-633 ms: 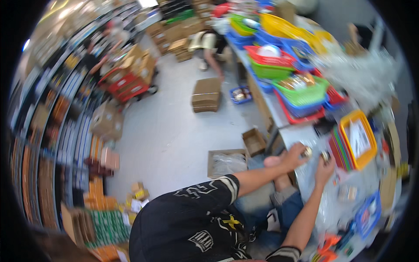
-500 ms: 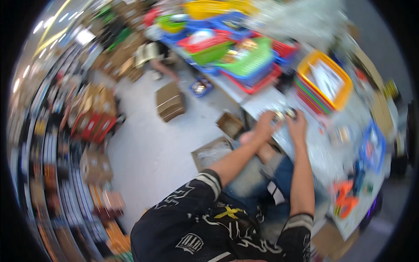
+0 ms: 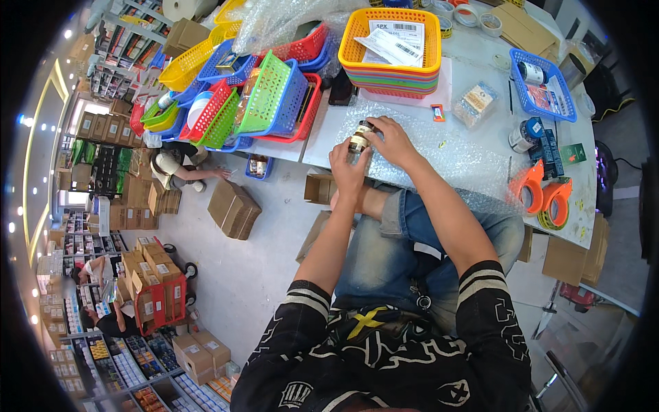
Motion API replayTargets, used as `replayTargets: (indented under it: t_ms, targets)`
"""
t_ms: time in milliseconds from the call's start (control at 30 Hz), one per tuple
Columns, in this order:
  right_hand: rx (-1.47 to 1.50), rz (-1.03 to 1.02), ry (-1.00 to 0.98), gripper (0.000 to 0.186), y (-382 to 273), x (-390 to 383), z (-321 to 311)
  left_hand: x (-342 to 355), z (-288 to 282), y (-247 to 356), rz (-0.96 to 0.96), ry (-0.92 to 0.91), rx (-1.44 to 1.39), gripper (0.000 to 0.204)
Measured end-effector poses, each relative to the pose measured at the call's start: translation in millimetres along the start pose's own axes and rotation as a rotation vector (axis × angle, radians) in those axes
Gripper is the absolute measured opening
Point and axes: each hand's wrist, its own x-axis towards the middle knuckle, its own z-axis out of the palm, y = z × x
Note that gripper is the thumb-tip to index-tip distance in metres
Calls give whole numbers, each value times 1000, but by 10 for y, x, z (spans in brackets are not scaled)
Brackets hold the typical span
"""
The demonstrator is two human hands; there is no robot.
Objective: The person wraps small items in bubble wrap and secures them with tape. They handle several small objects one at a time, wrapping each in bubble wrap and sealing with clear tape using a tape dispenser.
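Observation:
My left hand (image 3: pixel 347 162) has its fingers closed on a small glass jar (image 3: pixel 357 144) with a pale label, over a sheet of bubble wrap (image 3: pixel 405 158) on the white table. My right hand (image 3: pixel 390 143) grips a second, similar jar (image 3: pixel 364 126) just behind it, the two jars touching or nearly so. A stack of colourful baskets (image 3: pixel 388 72) with paper slips stands behind the hands. A bagged item (image 3: pixel 476 104) and a small orange packet (image 3: pixel 438 113) lie to the right.
Colourful baskets (image 3: pixel 264 89) crowd the left of the table. Orange tape dispensers (image 3: pixel 528 189), a dark canister (image 3: pixel 524 135) and a blue basket (image 3: pixel 546 82) sit at right. A co-worker (image 3: pixel 168 168) bends near a carton pile (image 3: pixel 233 209); others stand by a red trolley (image 3: pixel 161 302).
The view has swung toward the table, so it sits higher and more central. Both hands, with the jars, have drawn close together. The co-worker is still bent near the cartons.

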Motion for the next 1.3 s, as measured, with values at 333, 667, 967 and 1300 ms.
replayTargets:
  t_ms: [333, 667, 967, 1300]
  targets:
    - [-155, -33, -168, 88, -137, 16, -75, 273, -229, -245, -334, -124, -452, 44]
    - [-389, -5, -143, 97, -273, -12, 74, 881, -100, -399, -191, -154, 72, 37]
    - [-335, 17, -65, 94, -213, -31, 26, 1117, 185, -535, -304, -296, -43, 34]
    - [-303, -47, -61, 96, -220, -37, 114, 1078, -64, -514, -436, -481, -359, 27]
